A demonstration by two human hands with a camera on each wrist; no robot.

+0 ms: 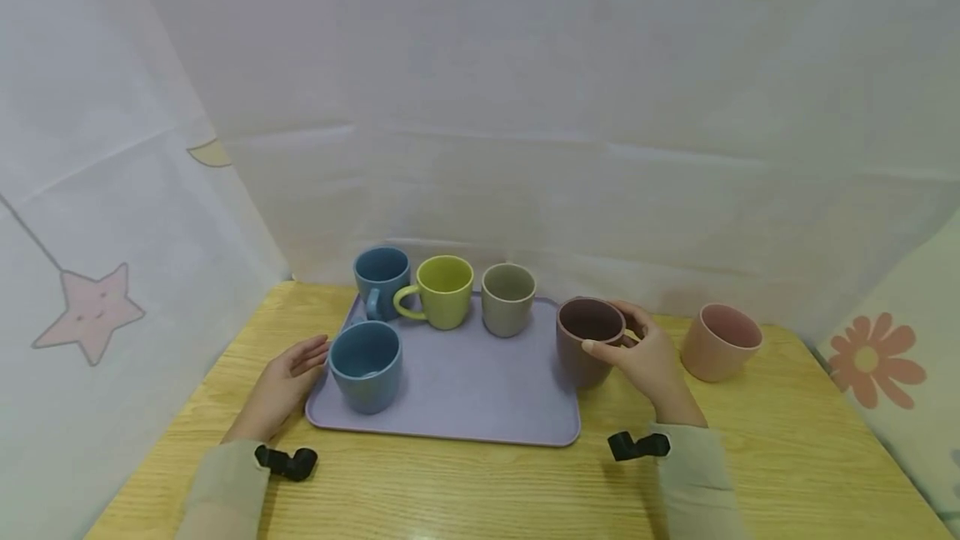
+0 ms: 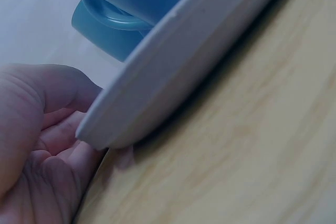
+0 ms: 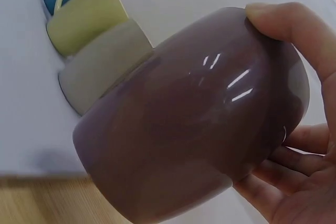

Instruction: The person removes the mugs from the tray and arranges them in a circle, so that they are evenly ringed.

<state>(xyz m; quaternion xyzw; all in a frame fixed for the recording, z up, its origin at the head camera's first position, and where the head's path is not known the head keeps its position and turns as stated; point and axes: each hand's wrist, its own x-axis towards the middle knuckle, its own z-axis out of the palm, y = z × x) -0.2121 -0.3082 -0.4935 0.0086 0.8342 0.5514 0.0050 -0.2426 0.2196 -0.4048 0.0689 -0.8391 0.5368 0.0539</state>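
Observation:
A dark brown-purple mug (image 1: pixel 581 365) is over the right edge of the lilac tray (image 1: pixel 480 407). My right hand (image 1: pixel 652 361) grips it from the right, thumb at the rim and the other fingers around the handle side. My left hand (image 1: pixel 281 382) lies beside the tray's left edge, fingers extended and touching its rim in the left wrist view. Close to that hand, a blue mug (image 1: pixel 367 382) stands at the tray's front left. Along the back are another blue mug (image 1: pixel 382 269), a yellow-green mug (image 1: pixel 448 307) and a grey-beige mug (image 1: pixel 507 311).
To the right of the tray, a pink mug (image 1: pixel 708 352) rests on the wooden table (image 1: pixel 450 490). White fabric (image 1: pixel 480 107) hangs behind the table and at its sides.

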